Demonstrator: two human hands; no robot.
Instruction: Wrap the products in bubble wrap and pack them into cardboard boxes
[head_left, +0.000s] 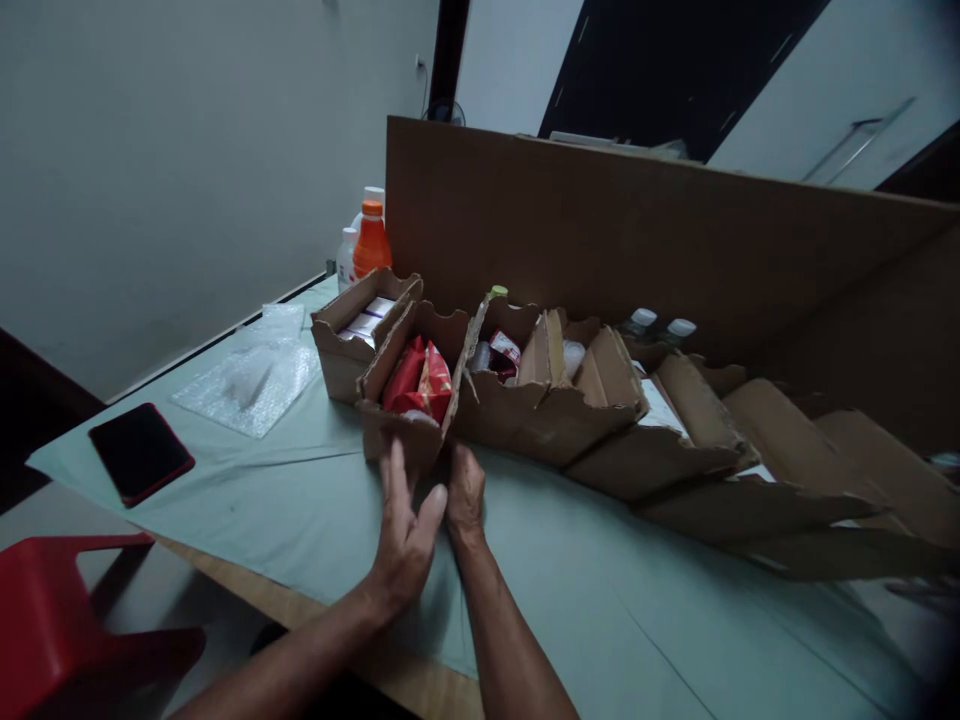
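My left hand is open, fingers stretched toward the front of a small cardboard box that holds red packets. My right hand lies beside it on the pale green cloth, fingers curled down near the same box's front corner; nothing shows in it. The two hands touch at the thumb side. The box stands in a row of open cardboard boxes.
More boxes run to the right, holding packets and small bottles. A tall cardboard panel stands behind them. An orange bottle, bubble wrap and a dark phone lie left. A red chair stands below the table edge.
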